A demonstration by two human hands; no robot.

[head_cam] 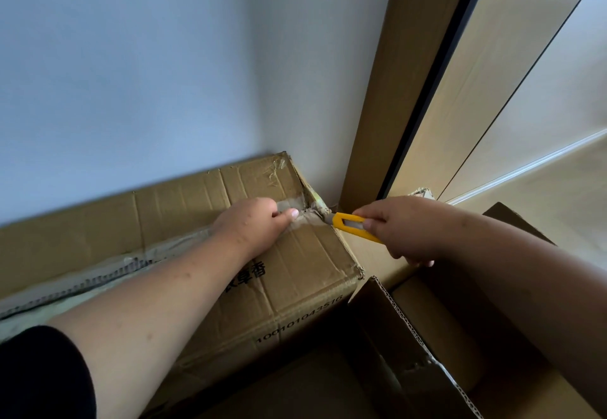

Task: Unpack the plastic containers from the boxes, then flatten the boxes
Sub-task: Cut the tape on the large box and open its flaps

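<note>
Gripping a yellow utility knife (353, 225), the right hand (405, 229) has its fingers curled round the handle; the blade tip meets the taped seam at the right end of the sealed cardboard box (203, 254). Left hand (254, 223): palm down on the box top, just left of the blade, fingers curled, thumb pressing the clear packing tape (297, 208). The sealed box lies against the pale wall (147, 57), printed characters and a number on its near side. Open cardboard box (427, 336): just right of and in front of the sealed box, flaps raised. Black sleeve (42, 372): on the left upper arm.
</note>
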